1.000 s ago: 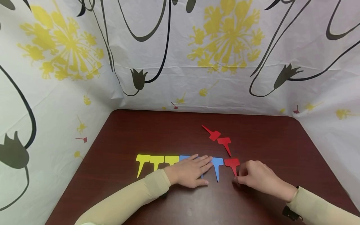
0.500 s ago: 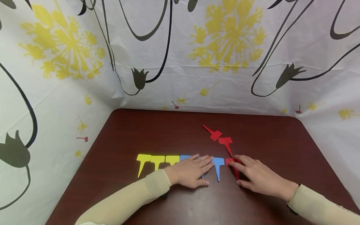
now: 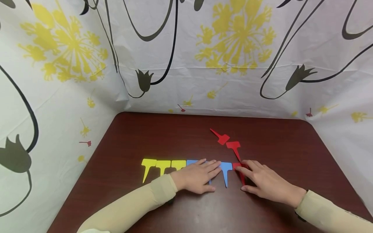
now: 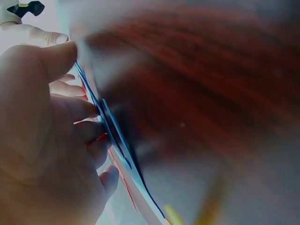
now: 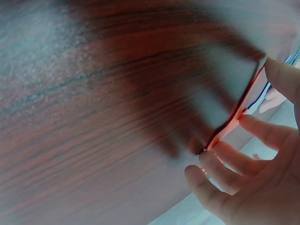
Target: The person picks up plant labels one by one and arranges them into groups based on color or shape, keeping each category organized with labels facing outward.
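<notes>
T-shaped plastic plant labels lie in a row on the table. My left hand [image 3: 195,178] rests flat with straight fingers over the blue labels, hiding most of the middle one; the rightmost blue label [image 3: 225,168] shows beside its fingertips. At the row's right end, my right hand [image 3: 269,183] touches a red plant label [image 3: 242,178], fingers spread over its head and thumb at the stem's tip. The right wrist view shows that red label [image 5: 232,124] edge-on under the fingertips. Blue labels [image 4: 115,129] appear edge-on beside the left fingers in the left wrist view.
Three yellow plant labels [image 3: 149,163] form the row's left part, partly behind the left sleeve [image 3: 145,200]. Two loose red labels, one slanted [image 3: 223,139] and one [image 3: 233,145] nearer, lie behind the row's right end. A patterned cloth [image 3: 186,58] surrounds the dark table [image 3: 163,132].
My right hand has loosened from a pinch on the red label's stem and spread over the label, then slid slightly left with it. My left hand has stayed in place.
</notes>
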Demonstrator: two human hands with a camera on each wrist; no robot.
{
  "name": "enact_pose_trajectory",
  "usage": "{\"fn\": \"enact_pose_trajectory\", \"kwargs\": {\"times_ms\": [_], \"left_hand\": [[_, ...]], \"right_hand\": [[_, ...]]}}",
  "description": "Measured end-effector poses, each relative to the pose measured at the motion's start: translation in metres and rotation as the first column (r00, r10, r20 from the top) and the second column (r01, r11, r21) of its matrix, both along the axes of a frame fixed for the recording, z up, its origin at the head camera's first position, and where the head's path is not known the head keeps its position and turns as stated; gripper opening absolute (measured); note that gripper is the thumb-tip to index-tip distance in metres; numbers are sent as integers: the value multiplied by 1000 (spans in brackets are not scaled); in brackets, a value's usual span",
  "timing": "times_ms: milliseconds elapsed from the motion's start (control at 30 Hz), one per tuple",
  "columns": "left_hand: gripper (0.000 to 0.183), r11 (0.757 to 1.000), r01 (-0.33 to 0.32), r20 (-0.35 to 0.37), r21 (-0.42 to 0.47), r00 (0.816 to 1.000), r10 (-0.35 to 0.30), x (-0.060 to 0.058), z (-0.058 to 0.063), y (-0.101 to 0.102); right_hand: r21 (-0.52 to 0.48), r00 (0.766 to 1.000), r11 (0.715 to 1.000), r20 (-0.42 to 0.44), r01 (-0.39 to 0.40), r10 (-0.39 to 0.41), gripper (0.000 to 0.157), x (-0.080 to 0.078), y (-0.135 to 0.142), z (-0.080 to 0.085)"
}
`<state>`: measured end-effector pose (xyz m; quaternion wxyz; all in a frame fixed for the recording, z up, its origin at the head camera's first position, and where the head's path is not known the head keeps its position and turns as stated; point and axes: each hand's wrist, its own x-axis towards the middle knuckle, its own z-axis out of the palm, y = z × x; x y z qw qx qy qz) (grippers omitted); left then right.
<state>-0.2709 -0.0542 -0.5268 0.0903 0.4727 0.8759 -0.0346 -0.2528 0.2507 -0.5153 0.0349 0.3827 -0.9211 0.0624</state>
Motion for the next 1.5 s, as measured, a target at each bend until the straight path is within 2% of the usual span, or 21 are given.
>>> {"fn": "enact_pose_trajectory", "kwargs": {"times_ms": [333, 533, 700, 800, 1033, 1267, 1500], "left_hand": [[81, 1000, 12, -15, 2, 1000, -12, 0, 1, 0], [83, 1000, 19, -15, 18, 1000, -19, -1, 1, -2], [84, 998, 17, 0, 53, 1000, -17, -3, 3, -2], [83, 997, 5, 11, 79, 1000, -5, -4, 6, -5], [76, 990, -39, 12, 139, 999, 37, -3, 4, -26], [71, 984, -123, 13, 130, 992, 122, 3, 2, -52], [69, 983, -137, -2, 121, 990, 138, 12, -1, -70]], "right_hand": [[-50, 999, 998, -6, 37, -37, 65, -1, 0, 2], [-129, 992, 986, -44, 110, -116, 44, -11, -5, 10], [-160, 972, 962, -42, 221, -230, 23, -28, -9, 15], [-166, 960, 948, -21, 273, -280, 17, -37, -11, 13], [-147, 937, 926, 78, 349, -341, 25, -49, -16, 3], [-131, 919, 912, 123, 390, -375, 33, -62, -21, 0], [-127, 903, 901, 174, 416, -392, 28, -68, -26, -5]]}}
